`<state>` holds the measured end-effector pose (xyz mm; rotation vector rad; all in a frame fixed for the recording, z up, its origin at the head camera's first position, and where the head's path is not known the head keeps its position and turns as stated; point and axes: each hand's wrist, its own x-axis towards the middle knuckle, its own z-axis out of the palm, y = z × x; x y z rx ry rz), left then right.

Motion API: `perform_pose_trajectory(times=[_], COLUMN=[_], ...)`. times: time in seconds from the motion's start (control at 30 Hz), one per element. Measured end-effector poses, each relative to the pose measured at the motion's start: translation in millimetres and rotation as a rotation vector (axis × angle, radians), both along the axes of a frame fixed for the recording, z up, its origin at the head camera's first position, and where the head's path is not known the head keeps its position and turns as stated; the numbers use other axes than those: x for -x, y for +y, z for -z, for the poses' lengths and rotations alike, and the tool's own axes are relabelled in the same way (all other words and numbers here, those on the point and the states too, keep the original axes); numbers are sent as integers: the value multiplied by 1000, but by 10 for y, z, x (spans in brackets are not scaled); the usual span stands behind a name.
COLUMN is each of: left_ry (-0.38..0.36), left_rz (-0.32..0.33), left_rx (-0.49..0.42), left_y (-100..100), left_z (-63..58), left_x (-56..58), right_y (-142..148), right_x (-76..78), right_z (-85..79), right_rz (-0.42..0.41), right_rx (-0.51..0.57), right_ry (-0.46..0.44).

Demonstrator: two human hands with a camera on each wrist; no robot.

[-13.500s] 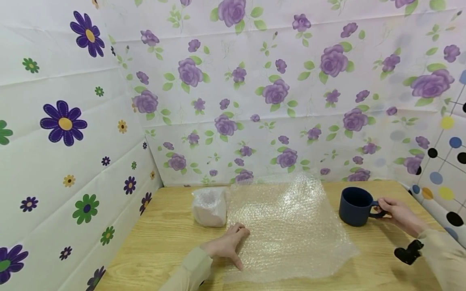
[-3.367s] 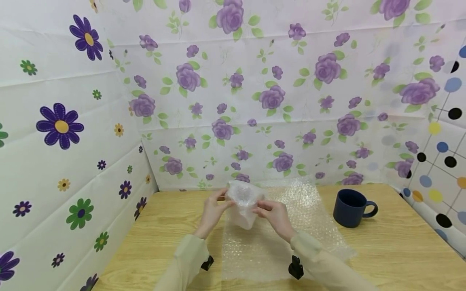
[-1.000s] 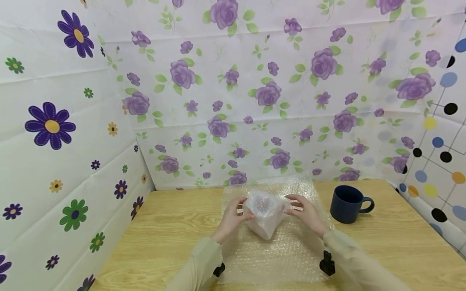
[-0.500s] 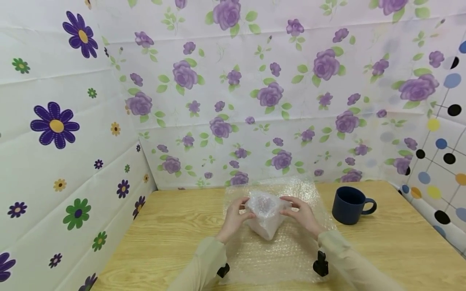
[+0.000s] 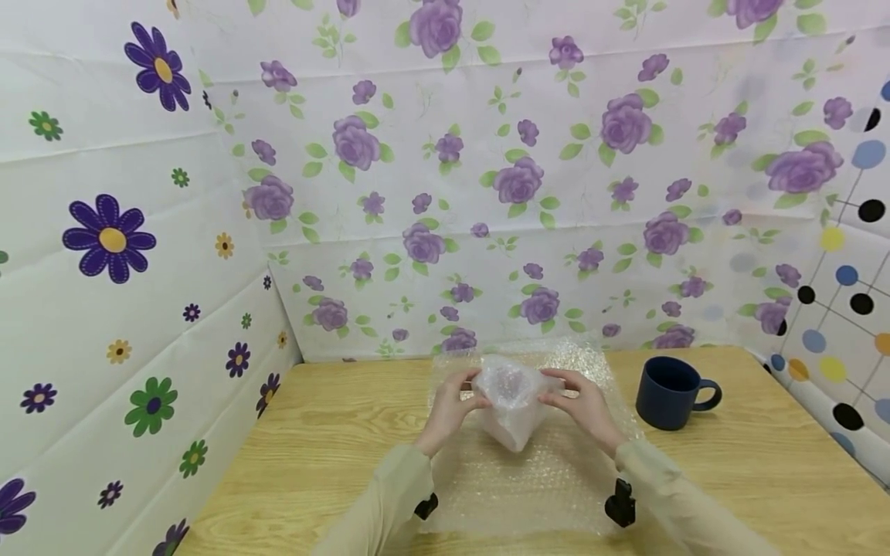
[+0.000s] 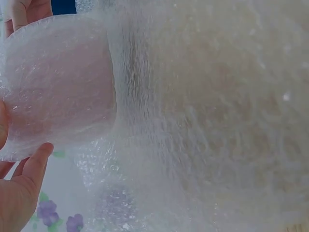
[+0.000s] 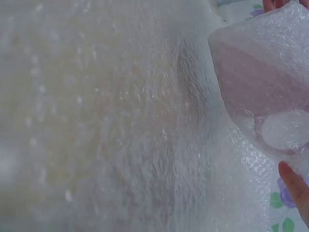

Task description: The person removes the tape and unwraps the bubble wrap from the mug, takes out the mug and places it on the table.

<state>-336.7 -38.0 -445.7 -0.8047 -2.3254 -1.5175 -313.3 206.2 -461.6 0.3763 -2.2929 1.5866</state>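
Observation:
A pink mug wrapped in bubble wrap (image 5: 513,421) is between my two hands, over a flat bubble wrap sheet (image 5: 521,502). My left hand (image 5: 448,409) grips its left side, thumb toward me and fingers behind. On the right side, my right hand (image 5: 585,407) pinches the wrapping. The mug's pink wall shows through the wrapping (image 6: 63,82) in the left wrist view. A loop-shaped handle (image 7: 277,133) is visible through the film in the right wrist view. Its opening is covered by wrap.
A dark blue mug (image 5: 665,398) stands upright on the wooden table (image 5: 334,432), right of the sheet, handle pointing right. Floral curtains (image 5: 445,193) close off the back and sides. Black wrist cameras (image 5: 621,503) hang under the sleeves.
Earlier the wrapped mug stood left of the sheet while my right hand held the blue mug's handle. Both hands have since brought the wrapped mug rightward over the sheet; lately it shifts only slightly.

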Motion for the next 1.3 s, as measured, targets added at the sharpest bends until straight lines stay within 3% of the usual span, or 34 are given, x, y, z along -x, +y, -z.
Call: perform_pose_trajectory(times=[0.27,0.77,1.3], left_ry=[-22,-56,-83], left_rz=[46,84,75], left_rx=[3,20,55], left_y=[82,170,174], left_z=[-32,115,127], left_x=[-18,42,37], right_y=[82,207,220], right_x=[-70,-84,-101], right_z=[-6,141,130], right_rz=[5,27,16], right_rx=[-3,-84,-107], right_ry=[-13,44,34])
